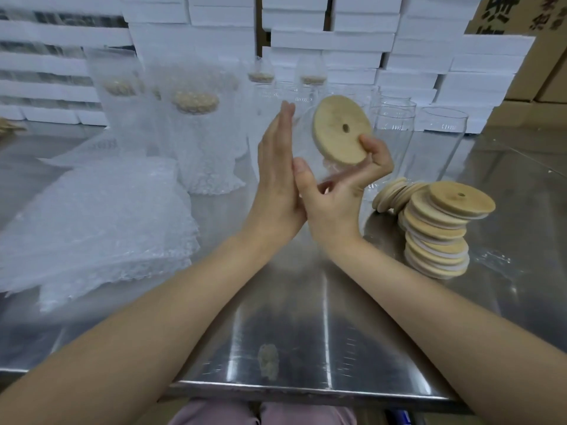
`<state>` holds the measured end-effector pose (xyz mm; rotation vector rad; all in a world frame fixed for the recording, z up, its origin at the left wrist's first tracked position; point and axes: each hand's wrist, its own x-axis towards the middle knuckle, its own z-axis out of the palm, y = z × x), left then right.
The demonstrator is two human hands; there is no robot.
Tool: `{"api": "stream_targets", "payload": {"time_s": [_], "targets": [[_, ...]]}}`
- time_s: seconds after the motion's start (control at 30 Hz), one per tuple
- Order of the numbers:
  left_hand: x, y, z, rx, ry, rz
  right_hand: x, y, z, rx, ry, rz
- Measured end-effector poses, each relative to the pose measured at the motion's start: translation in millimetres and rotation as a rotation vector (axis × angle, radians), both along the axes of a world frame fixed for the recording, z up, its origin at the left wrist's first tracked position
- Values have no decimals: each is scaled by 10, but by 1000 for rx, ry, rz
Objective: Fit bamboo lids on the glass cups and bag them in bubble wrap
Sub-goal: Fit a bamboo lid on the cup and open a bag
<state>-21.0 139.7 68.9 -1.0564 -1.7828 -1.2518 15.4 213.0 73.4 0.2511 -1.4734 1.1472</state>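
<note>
My right hand (340,191) grips a clear glass cup (310,148) tilted toward me above the steel table, with a round bamboo lid (340,130) on its mouth. The thumb curls over the lid's lower edge. My left hand (276,176) is flat with straight fingers and lies against the cup's left side. A leaning stack of bamboo lids (441,231) stands on the table to the right. Bare glass cups (441,139) stand behind the hands. Several lidded cups wrapped in bubble bags (199,133) stand at the back left.
A heap of flat bubble-wrap bags (92,222) covers the left of the steel table (306,332). White foam boxes (352,41) are stacked along the back, with cardboard cartons (534,72) at the far right. The table's front edge runs just above my lap.
</note>
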Motion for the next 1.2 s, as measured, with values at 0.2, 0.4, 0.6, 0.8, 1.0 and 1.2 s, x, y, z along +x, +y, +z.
{"api": "stream_targets", "payload": {"time_s": [0.2,0.4,0.6,0.8,1.0,1.2], "targets": [[-110,-97,81,-112,-97,-237,-37,120,13,-119,-106,9],[-386,-289,-61,-560,40,179,-5,135,23,-199,-106,180],[-317,-198,-60,-256,-115,57,-29,98,-24,30,3,58],[-147,-67,-62,-66,-250,-83,-42,118,-31,92,-37,74],[-83,-94,-22,137,-330,-156,-65,194,-11,254,-81,-37],[-65,-127,92,289,-349,-195,-59,218,-9,404,90,-147]]}}
